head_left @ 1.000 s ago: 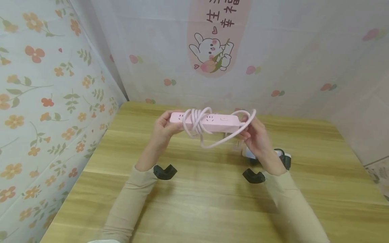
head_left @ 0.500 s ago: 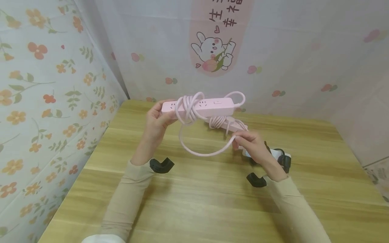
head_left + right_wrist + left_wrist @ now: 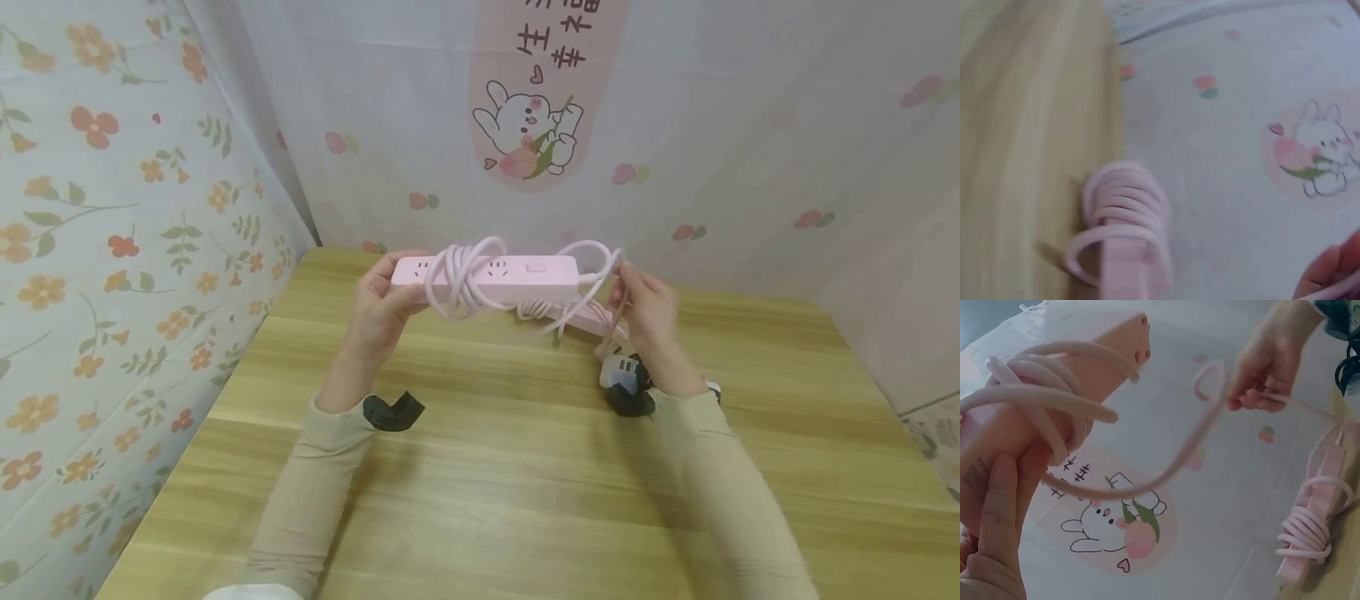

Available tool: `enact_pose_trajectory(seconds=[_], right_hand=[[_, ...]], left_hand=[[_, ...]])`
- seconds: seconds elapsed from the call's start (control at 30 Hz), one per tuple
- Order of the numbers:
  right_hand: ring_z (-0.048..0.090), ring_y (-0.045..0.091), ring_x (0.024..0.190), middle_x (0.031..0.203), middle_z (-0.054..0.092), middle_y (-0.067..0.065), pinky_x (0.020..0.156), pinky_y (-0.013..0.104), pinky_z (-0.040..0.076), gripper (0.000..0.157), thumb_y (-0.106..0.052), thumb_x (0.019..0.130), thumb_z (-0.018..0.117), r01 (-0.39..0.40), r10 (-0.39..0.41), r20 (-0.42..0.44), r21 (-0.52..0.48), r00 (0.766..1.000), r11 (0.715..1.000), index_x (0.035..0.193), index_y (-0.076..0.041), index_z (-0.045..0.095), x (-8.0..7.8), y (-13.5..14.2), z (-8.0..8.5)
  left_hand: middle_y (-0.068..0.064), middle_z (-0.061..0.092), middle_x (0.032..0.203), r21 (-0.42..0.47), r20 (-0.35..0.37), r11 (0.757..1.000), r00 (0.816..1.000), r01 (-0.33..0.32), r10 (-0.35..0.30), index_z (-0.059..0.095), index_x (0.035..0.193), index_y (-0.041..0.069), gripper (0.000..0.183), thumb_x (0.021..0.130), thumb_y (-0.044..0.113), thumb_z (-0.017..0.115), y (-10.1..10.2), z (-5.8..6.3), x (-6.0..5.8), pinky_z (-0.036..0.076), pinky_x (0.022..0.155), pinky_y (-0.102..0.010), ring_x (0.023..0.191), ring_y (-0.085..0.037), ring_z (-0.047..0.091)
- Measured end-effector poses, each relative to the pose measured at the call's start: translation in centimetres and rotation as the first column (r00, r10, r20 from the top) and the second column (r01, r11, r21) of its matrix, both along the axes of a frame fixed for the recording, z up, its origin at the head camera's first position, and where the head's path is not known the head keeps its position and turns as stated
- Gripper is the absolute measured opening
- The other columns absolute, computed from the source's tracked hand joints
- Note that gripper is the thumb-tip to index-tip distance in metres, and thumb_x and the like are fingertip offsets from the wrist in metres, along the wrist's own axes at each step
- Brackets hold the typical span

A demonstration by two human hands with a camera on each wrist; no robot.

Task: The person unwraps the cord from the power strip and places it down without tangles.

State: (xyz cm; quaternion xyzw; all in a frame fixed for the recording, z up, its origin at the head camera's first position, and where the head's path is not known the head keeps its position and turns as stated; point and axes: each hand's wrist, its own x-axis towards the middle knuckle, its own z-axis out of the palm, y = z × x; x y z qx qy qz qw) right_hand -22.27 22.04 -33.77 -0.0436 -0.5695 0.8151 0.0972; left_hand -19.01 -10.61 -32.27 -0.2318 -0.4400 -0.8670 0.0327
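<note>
A pink power strip (image 3: 532, 287) with a pink cord (image 3: 461, 283) wound round its left half is held up above the table. My left hand (image 3: 380, 312) grips its left end, thumb along the near side. To the right, my right hand (image 3: 651, 310) pinches a loose length of the cord, which hangs in a wide curve between hand and strip in the left wrist view. A part of the cord hangs below the right hand. Only some fingers (image 3: 1329, 269) of the right hand show in the right wrist view.
A second pink power strip (image 3: 1319, 506) with its cord wrapped round it lies at the table's back edge. Near my right wrist is a white slotted block (image 3: 621, 371) beside black cord. Printed cloth (image 3: 375, 125) hangs behind the wooden table (image 3: 480, 500).
From the strip's right end my right hand went down with the cord, then rose up and right with it. The strip has shifted slightly left in my left hand.
</note>
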Motion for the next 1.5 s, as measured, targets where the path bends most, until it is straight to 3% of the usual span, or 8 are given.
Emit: enact_pose_trajectory(seconds=[0.1,0.23,0.33,0.4,0.8,1.07,1.37,1.5], right_hand=[[0.051,0.013,0.058,0.067,0.055,0.005,0.057,0.021,0.05,0.014,-0.01,0.09,0.062,0.031,-0.028,0.018,-0.227,0.999,0.973,0.084,0.001,0.068,-0.5,0.9,1.6],[0.052,0.016,0.06,0.072,0.055,0.009,0.06,0.026,0.052,0.011,-0.008,0.09,0.061,-0.011,-0.004,-0.03,-0.471,1.0,0.882,0.089,0.003,0.063,-0.5,2.1,2.8],[0.052,0.018,0.061,0.072,0.055,0.011,0.06,0.028,0.051,0.011,-0.007,0.091,0.058,-0.074,0.038,-0.072,-0.588,0.997,0.806,0.09,0.004,0.061,-0.3,2.2,3.0],[0.051,0.018,0.062,0.072,0.055,0.01,0.059,0.027,0.049,0.012,-0.008,0.091,0.058,-0.097,0.061,-0.08,-0.6,0.995,0.794,0.09,0.004,0.062,-0.3,1.8,3.0],[0.05,0.012,0.062,0.074,0.054,0.005,0.054,0.018,0.046,0.021,-0.011,0.096,0.052,-0.143,0.158,0.004,-0.398,0.987,0.906,0.081,-0.002,0.065,1.5,-1.5,1.8],[0.054,0.013,0.063,0.073,0.056,0.006,0.055,0.02,0.048,0.026,-0.01,0.099,0.043,-0.262,0.321,0.046,-0.477,0.946,0.839,0.084,-0.001,0.063,2.8,-2.9,1.0],[0.054,0.016,0.061,0.075,0.057,0.011,0.053,0.021,0.048,0.018,-0.004,0.094,0.052,-0.29,0.264,-0.129,-0.545,0.956,0.786,0.086,0.006,0.063,3.7,-0.5,4.8],[0.052,0.018,0.056,0.071,0.056,0.012,0.051,0.024,0.047,0.017,-0.003,0.096,0.049,-0.294,0.229,-0.191,-0.483,0.955,0.825,0.091,0.008,0.062,4.2,0.9,6.6]], left_hand=[[-0.003,0.06,0.095,-0.029,-0.017,0.999,1.0,0.024,-0.025,0.065,0.101,0.012,0.029,0.079,-0.006,0.059,-0.1,-0.4,0.1,0.055,0.071,-0.022,0.081,-0.013,0.059],[-0.003,0.061,0.095,-0.062,-0.035,0.997,0.998,0.041,-0.043,0.066,0.101,0.013,0.027,0.078,-0.001,0.065,-0.1,-0.8,0.1,0.055,0.07,-0.021,0.081,-0.013,0.058],[-0.003,0.061,0.096,-0.074,-0.049,0.996,0.998,0.044,-0.048,0.066,0.101,0.013,0.026,0.078,0.001,0.067,-0.1,-1.0,-0.1,0.055,0.07,-0.021,0.082,-0.013,0.058],[-0.003,0.061,0.097,-0.072,-0.057,0.996,0.997,0.044,-0.049,0.066,0.101,0.013,0.025,0.078,0.003,0.068,-0.1,-1.1,-0.1,0.055,0.069,-0.021,0.082,-0.013,0.058],[-0.003,0.061,0.097,-0.03,-0.072,0.998,0.996,0.049,-0.051,0.066,0.103,0.012,0.024,0.08,0.005,0.07,-0.5,-1.0,-0.2,0.055,0.072,-0.022,0.083,-0.013,0.058],[-0.002,0.061,0.097,-0.026,-0.071,0.998,0.995,0.062,-0.064,0.066,0.103,0.012,0.03,0.076,0.016,0.078,-0.3,-1.0,0.0,0.055,0.072,-0.022,0.082,-0.013,0.059],[-0.003,0.06,0.098,-0.031,-0.067,0.997,0.996,0.064,-0.066,0.066,0.102,0.013,0.028,0.077,0.012,0.077,-0.3,-1.1,-0.2,0.055,0.07,-0.021,0.082,-0.013,0.057],[-0.003,0.059,0.098,-0.035,-0.067,0.997,0.995,0.076,-0.078,0.066,0.102,0.014,0.028,0.076,0.013,0.077,-0.4,-1.3,-0.2,0.054,0.069,-0.02,0.083,-0.013,0.056]])
